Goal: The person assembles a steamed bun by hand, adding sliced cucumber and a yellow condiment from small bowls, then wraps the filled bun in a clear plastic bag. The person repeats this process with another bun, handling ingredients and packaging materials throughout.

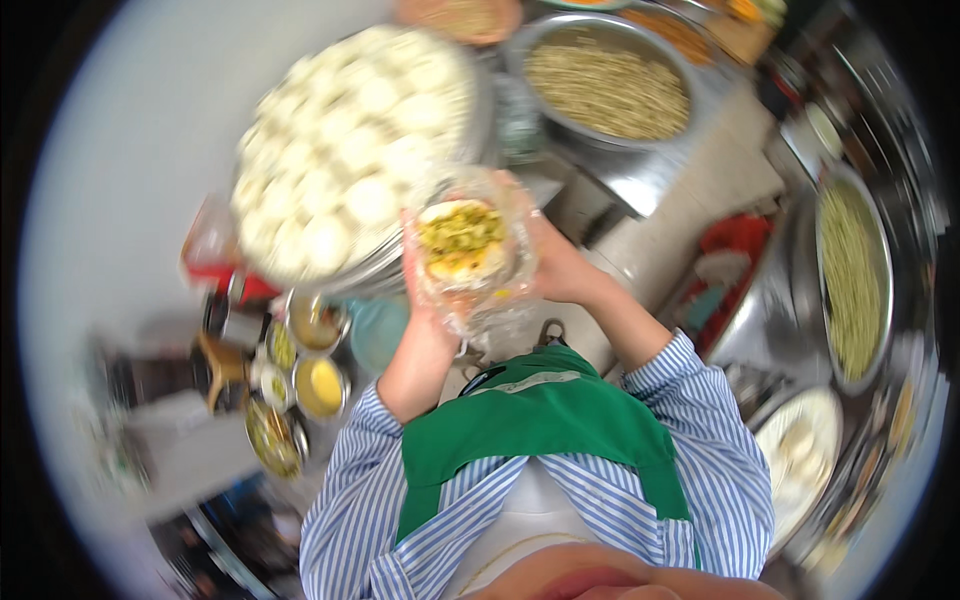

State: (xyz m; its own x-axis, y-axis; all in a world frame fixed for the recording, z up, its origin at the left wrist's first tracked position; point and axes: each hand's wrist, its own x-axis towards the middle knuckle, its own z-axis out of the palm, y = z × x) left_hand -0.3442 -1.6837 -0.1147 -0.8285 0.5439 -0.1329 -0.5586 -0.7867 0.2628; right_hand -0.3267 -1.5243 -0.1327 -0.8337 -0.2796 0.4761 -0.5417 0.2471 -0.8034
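Between my two hands is a clear plastic bag [491, 319] around what looks like a filled white bun. Chopped green and yellow filling [461, 232] shows at its open top. My left hand [426, 304] grips the bag from the left side, and its fingers are partly hidden by plastic. On the other side my right hand [556, 259] holds the bag, with its fingertips behind it. Just beyond the bag, to the upper left, many round white buns [367, 150] fill a round metal steamer [367, 271]. The picture is blurred.
A metal bowl [600, 28] of pale shredded food stands beyond my right hand. To the left are small metal bowls, one with yellow contents [324, 386]. At right sit a large bowl of green shreds [851, 285] and a white dish [772, 487]. Tiled floor [637, 247] shows below.
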